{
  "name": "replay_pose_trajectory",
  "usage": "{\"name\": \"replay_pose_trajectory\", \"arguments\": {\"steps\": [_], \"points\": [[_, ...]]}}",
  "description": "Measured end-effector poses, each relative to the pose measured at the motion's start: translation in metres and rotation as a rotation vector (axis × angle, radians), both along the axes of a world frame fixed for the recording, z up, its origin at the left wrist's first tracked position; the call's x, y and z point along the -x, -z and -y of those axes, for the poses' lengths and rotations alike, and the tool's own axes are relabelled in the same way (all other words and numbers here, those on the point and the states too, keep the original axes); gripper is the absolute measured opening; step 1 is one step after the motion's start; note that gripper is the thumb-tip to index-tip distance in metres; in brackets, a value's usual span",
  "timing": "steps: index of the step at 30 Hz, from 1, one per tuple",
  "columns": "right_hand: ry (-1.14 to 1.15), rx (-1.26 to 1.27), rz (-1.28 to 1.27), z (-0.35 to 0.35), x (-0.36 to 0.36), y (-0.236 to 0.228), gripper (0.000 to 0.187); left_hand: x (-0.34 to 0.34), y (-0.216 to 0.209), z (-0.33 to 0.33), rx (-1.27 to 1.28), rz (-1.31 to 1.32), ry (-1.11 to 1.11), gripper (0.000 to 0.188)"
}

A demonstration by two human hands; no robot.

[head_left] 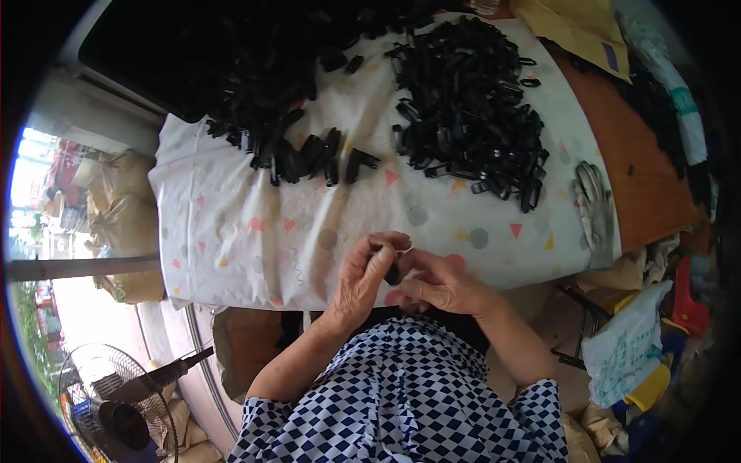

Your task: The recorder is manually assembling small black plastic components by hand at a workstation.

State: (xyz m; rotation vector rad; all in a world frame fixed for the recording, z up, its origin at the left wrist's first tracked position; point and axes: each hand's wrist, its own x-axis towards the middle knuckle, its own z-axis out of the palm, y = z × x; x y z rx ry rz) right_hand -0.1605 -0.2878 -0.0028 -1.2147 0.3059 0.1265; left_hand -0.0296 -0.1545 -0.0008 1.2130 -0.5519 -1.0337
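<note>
Just past the near edge of the cloth-covered table, my left hand (363, 279) is closed round a small black plastic piece (393, 272). Its exact kind is hidden by the fingers. Close against it on the right, my right hand (444, 285) has its fingers bent toward the same piece. Those fingertips are blurred, so whether they grip it cannot be made out. Farther back lie two heaps of small black plastic parts: a looped, shiny heap (467, 100) at the right and a darker heap (270, 92) at the left. A few loose black parts (360, 163) lie at the heap's near edge.
A pale patterned cloth (370, 216) covers the table. Grey-white work gloves (593, 202) lie at its right edge, beside bare brown wood (617, 131). A standing fan (120, 420) is at the lower left. Plastic bags (627, 343) hang at the right; brown sacks (123, 193) stand left.
</note>
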Motion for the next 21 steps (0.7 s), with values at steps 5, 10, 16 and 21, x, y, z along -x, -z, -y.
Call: {"name": "replay_pose_trajectory", "arguments": {"steps": [5, 10, 16, 21], "points": [[0.233, 1.639, 0.177, 0.052, -0.027, -0.016, 0.034, -0.094, -0.001, 0.008, -0.315, 1.082, -0.332, 0.026], [-0.056, 2.087, 0.039, 0.075, -0.061, -0.013, 0.027, -0.128, -0.008, 0.021, -0.462, 1.581, -0.038, 0.032], [-0.094, 2.142, 0.115, 0.085, -0.073, -0.002, 0.023, -0.143, 0.001, 0.023, -0.392, 1.736, 0.113, 0.021], [0.18, 1.878, 0.283, 0.083, -0.068, -0.006, 0.024, -0.126, -0.007, 0.01, -0.422, 1.409, 0.037, 0.028]]}}
